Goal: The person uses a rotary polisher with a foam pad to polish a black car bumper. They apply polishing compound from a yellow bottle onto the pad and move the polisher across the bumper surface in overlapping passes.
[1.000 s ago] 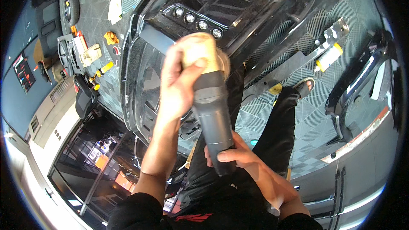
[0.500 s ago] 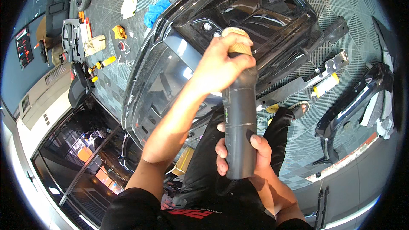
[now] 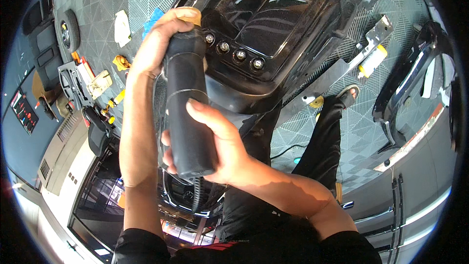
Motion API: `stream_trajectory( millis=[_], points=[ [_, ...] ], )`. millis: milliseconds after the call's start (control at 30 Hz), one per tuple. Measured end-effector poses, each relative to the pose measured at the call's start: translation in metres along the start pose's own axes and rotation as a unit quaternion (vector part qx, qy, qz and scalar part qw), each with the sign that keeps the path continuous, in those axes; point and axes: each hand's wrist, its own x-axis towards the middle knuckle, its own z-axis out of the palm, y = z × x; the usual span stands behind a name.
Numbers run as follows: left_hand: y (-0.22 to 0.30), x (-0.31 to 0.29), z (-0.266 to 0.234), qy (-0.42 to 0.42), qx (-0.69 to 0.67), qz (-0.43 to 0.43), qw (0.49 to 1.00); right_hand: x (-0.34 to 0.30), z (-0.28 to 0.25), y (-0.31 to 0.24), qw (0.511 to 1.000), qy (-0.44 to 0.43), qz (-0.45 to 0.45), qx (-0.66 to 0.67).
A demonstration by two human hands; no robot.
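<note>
Both of my hands are on a black corded polisher point(image 3: 186, 88), held at a slant with its cord hanging from the near end. My left hand point(image 3: 159, 44) is closed over the far end, by a tan-yellow part point(image 3: 194, 18) that looks like its pad. My right hand point(image 3: 220, 139) wraps the near end of the body, thumb on top. Beneath and beyond lies a glossy black car body panel point(image 3: 288, 24) with a row of several round shiny fittings point(image 3: 240, 55). Whether the pad touches the panel is hidden.
Right of the panel lie a long metal bar point(image 3: 322, 83) and a white-and-yellow bottle point(image 3: 373, 61). A black curved trim part point(image 3: 408, 78) lies farther right. On the left are a blue cloth point(image 3: 152, 22), a wheel point(image 3: 70, 32) and a yellow tool point(image 3: 115, 101).
The polisher and both hands have moved left over the panel's left side. The view has shifted, and more of the row of round fittings now shows.
</note>
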Motion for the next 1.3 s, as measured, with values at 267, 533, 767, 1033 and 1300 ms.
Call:
stream_trajectory(
  millis=[267,533,767,1033,1300],
  points=[
    [-0.006,-0.014,0.022,0.018,-0.043,-0.016,0.999,-0.026,-0.010,-0.005,0.999,0.026,0.024,-0.006],
    [-0.016,-0.055,0.115,0.075,-0.007,0.016,0.997,-0.121,-0.054,-0.035,0.997,-0.023,0.036,-0.061],
    [-0.041,-0.068,0.175,0.118,-0.060,0.138,0.982,-0.172,-0.100,-0.077,0.986,0.011,0.068,-0.151],
    [-0.034,-0.046,0.209,0.144,0.010,0.186,0.972,-0.197,-0.093,-0.111,0.990,-0.029,0.072,-0.116],
    [-0.003,-0.059,0.132,0.138,0.197,-0.031,0.970,-0.146,-0.061,-0.091,0.995,-0.038,0.073,-0.058]
  ],
)
